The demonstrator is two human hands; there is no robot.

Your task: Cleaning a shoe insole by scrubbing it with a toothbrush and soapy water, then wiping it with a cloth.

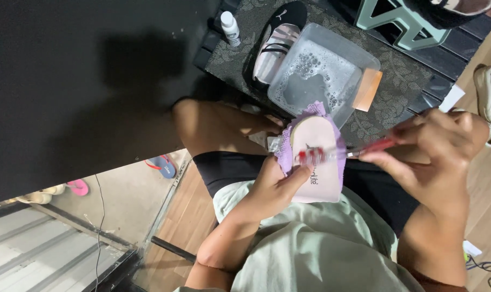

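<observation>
a pale insole is cradled on a purple cloth in the closed left hand, kept steady for scrubbing. a red-handled brush is pinched tight by the right hand, its head laid across the insole just beyond the left fingertips (a tub of soapy water sits further ahead).

A small white bottle with a white cap stands upright near the far edge of the dark patterned surface, just beside the black shoe. It carries a pale label wrapped around its body; the print is too small to make out. The pink insole that I hold over my lap bears a small dark printed mark near its middle. I see no screens or signs.
</observation>
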